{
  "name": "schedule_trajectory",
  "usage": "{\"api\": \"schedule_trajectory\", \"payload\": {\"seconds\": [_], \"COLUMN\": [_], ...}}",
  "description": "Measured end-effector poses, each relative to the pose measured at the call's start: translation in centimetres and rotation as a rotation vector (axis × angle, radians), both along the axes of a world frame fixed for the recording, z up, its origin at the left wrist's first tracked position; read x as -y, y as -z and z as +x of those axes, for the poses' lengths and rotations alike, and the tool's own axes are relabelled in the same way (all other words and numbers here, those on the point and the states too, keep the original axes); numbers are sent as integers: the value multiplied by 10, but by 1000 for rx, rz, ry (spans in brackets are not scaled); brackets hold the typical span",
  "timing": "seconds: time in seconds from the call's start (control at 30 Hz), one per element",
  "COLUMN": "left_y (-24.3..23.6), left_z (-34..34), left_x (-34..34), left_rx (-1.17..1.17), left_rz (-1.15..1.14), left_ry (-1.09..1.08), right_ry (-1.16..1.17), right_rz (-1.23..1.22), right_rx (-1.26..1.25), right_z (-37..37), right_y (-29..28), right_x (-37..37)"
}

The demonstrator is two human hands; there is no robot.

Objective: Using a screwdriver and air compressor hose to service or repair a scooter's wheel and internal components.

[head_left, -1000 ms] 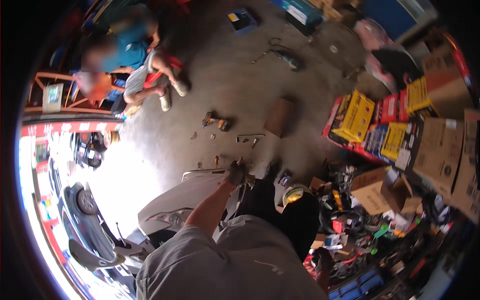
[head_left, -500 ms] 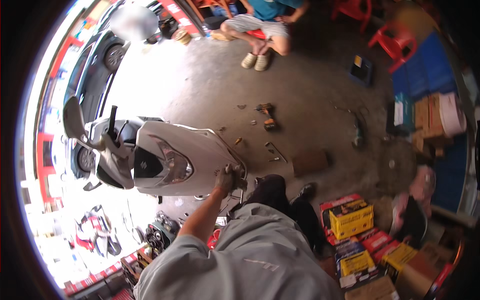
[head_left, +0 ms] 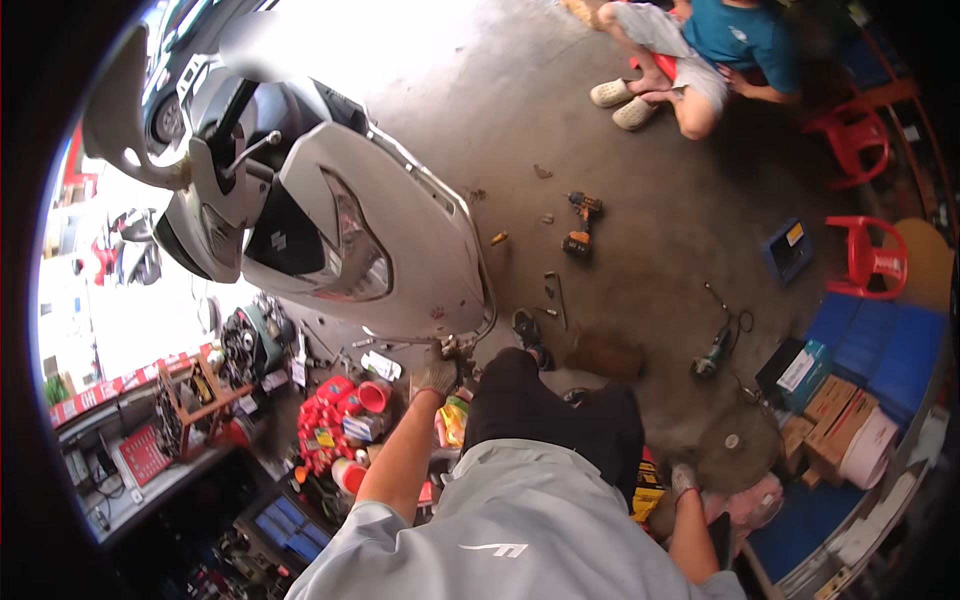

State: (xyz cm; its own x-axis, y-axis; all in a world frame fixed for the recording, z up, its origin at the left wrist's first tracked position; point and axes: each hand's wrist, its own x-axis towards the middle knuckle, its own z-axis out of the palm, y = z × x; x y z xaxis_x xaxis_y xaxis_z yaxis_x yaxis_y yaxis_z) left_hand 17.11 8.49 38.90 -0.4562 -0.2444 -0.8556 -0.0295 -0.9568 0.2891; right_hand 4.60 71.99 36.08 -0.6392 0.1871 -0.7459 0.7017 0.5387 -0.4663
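A white scooter (head_left: 420,270) leans in from the left, its dark front panel and headlight facing me. A metal guard bar (head_left: 487,290) curves along its side. My gloved left hand (head_left: 437,370) is at the low end of this bar, fingers curled round a small metal part that I cannot make out. My gloved right hand (head_left: 685,480) hangs low on my right, beside a pink bundle (head_left: 755,500). Its fingers are too small and blurred to read. My shoe (head_left: 527,332) stands on the floor just right of the scooter.
On the floor lie a cordless drill (head_left: 580,225), a wrench (head_left: 560,300), a green angle grinder (head_left: 712,352) and a brown block (head_left: 605,357). Red containers (head_left: 330,415) crowd the lower left. A seated person (head_left: 690,50) is at the far right, near red chairs (head_left: 865,258). Cardboard boxes (head_left: 835,410) stand right.
My view has swung round to the right and the scooter shows larger. My left hand has stayed by the bar, now lower on the scooter's edge. My right hand has come into view.
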Motion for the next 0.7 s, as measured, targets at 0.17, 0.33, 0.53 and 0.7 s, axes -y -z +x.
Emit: {"api": "schedule_trajectory", "payload": {"seconds": [0.17,0.33,0.53,0.7], "left_y": [-17,-40,11,73], "left_z": [-28,-104,-176,-231], "left_x": [-2,-19,-36,-69], "left_rx": [599,455,505,612], "left_rz": [-868,-734,-582,-394], "left_ry": [817,538,415,225], "right_ry": [-33,-355,-1139,-1264], "right_rz": [37,180,329,224], "right_rx": [353,292,-19,24], "right_z": [-136,-276,-433,-434], "right_y": [-63,-69,13,105], "right_x": [87,155,304,404]}}
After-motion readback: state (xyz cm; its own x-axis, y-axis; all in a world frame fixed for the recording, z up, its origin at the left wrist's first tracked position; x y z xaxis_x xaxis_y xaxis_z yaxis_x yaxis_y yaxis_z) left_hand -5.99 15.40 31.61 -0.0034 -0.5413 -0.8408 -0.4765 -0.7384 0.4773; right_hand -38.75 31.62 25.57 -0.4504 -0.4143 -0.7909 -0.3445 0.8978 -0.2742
